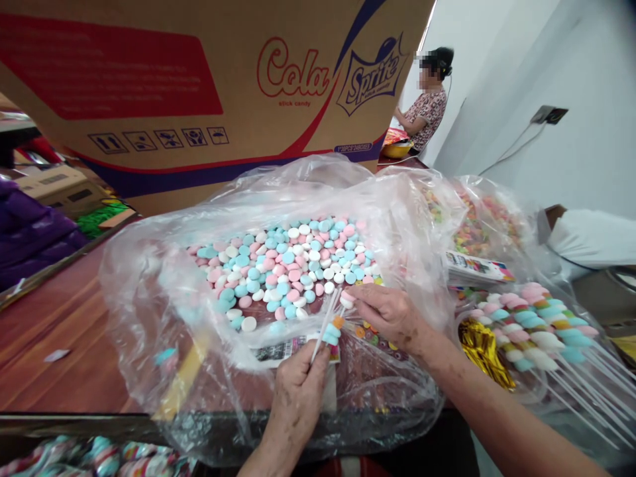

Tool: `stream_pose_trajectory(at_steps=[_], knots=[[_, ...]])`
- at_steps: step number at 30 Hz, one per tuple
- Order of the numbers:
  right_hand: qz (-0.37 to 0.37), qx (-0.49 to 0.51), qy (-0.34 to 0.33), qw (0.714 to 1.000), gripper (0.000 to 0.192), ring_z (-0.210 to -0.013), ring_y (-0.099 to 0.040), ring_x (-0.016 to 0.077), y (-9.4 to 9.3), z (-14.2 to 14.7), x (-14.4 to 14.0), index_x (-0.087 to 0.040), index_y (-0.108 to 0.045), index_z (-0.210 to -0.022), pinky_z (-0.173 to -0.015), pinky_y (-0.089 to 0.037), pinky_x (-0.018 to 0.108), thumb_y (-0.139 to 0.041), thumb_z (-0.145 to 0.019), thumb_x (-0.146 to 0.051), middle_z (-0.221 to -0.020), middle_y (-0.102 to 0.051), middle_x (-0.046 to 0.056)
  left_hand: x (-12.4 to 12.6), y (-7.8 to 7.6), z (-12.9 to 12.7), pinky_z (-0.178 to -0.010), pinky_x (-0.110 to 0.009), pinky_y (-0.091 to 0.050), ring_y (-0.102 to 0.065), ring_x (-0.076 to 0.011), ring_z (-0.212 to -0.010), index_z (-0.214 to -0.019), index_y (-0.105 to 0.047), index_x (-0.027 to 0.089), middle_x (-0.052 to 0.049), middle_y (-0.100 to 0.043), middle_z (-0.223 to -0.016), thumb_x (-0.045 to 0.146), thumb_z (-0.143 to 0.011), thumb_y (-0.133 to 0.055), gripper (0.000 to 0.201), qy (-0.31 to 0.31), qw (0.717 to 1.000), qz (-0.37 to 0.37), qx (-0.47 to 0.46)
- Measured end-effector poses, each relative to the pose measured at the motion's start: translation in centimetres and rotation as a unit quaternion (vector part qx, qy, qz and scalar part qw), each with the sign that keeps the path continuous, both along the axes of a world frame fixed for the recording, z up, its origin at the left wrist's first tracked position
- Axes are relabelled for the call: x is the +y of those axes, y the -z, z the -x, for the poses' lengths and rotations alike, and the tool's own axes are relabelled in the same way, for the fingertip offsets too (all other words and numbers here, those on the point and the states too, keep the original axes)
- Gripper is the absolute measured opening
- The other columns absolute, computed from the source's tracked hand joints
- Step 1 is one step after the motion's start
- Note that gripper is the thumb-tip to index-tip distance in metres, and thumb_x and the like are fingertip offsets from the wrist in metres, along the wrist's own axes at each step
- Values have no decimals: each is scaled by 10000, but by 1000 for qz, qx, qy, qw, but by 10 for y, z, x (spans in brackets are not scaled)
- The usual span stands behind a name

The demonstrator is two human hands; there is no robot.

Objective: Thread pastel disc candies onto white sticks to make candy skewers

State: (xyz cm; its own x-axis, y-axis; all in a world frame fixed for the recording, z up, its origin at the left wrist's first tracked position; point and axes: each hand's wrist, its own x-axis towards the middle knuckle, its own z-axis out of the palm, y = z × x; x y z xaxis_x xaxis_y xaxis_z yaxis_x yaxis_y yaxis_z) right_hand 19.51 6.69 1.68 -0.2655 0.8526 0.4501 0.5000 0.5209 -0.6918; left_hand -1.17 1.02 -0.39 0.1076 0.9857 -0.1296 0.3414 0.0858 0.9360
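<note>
My left hand (299, 381) is closed around thin white sticks (324, 324); blue and orange candies (332, 330) are threaded low on one of them. Pinched in the fingers of my right hand (390, 311) is a pink and white marshmallow (348, 297), close to the upper part of the sticks. Whether a stick passes through it I cannot tell. Behind my hands, loose pink, blue and white marshmallows (283, 270) lie in a large clear plastic bag (163, 245) spread on the table. Small orange ring candies (366, 329) sit under plastic beside my right hand.
A tall cardboard box (238, 132) stands behind the bag. At right are finished marshmallow skewers (536, 324), gold twist ties (487, 351), a stack of printed cards (477, 266) and bags of colourful gummies (472, 222). Wrapped candies (104, 457) lie below the table edge. A person (430, 109) sits at the back.
</note>
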Motion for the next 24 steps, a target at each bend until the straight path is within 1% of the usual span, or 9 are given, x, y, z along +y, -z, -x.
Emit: stream_pose_trajectory(at_steps=[4, 7, 9, 14, 16, 20, 22, 24], knots=[[17, 12, 13, 1000, 321, -974, -708, 210, 4, 0, 1, -308, -723, -1139, -905, -545, 360, -564, -880, -204, -1073, -753, 9, -1, 3, 1, -579, -241, -313, -393, -156, -599, -718, -632, 184, 52, -383, -579, 420, -892, -496, 323, 6, 1000, -3, 7], [51, 17, -1, 999, 299, -893, -718, 196, 2, -1, 2, -317, -735, -1109, -820, -566, 323, -562, -883, -225, -1036, -762, -8, -1, 6, 2, -587, -242, -317, -404, -161, -616, -705, -619, 189, 47, -402, -588, 427, -890, -499, 325, 7, 1000, 2, 0], [61, 19, -13, 998, 285, -857, -719, 190, 1, -2, 1, -311, -747, -1082, -793, -568, 309, -566, -877, -229, -1008, -767, -10, -1, 7, 1, -582, -242, -314, -401, -161, -612, -698, -606, 192, 48, -398, -585, 435, -885, -501, 325, 4, 1000, 3, -4], [49, 32, 6, 998, 300, -983, -707, 226, 0, 5, -7, -310, -739, -1101, -908, -549, 373, -596, -854, -217, -1077, -752, 10, 0, 8, 1, -569, -243, -314, -396, -156, -584, -666, -549, 204, 55, -384, -561, 439, -892, -484, 333, 8, 1000, 4, -12], [40, 33, -2, 999, 313, -986, -708, 224, 4, 11, -12, -313, -728, -1127, -910, -552, 371, -582, -867, -217, -1092, -747, 18, 0, 7, 1, -559, -241, -316, -398, -151, -568, -665, -541, 206, 59, -387, -554, 430, -894, -482, 326, 7, 1000, 4, -16], [6, 8, -43, 999, 367, -978, -707, 224, 12, 25, -20, -277, -691, -1206, -891, -556, 363, -505, -905, -180, -1112, -739, 55, -1, 6, 1, -523, -238, -303, -380, -137, -523, -676, -571, 193, 62, -402, -536, 441, -887, -489, 336, -10, 1000, -3, 0], [8, 0, -48, 999, 384, -983, -702, 234, 13, 30, -22, -264, -674, -1235, -894, -548, 368, -494, -909, -171, -1115, -735, 71, -1, 6, 1, -520, -240, -307, -390, -136, -518, -676, -581, 186, 58, -423, -530, 454, -883, -502, 348, -21, 1000, -12, 4], [24, -8, -46, 999, 387, -964, -701, 235, 9, 30, -23, -267, -654, -1264, -890, -537, 361, -503, -915, -195, -1093, -740, 69, -1, 5, 0, -506, -238, -305, -389, -132, -505, -697, -594, 182, 59, -427, -525, 465, -879, -516, 346, -30, 999, -8, -3]])
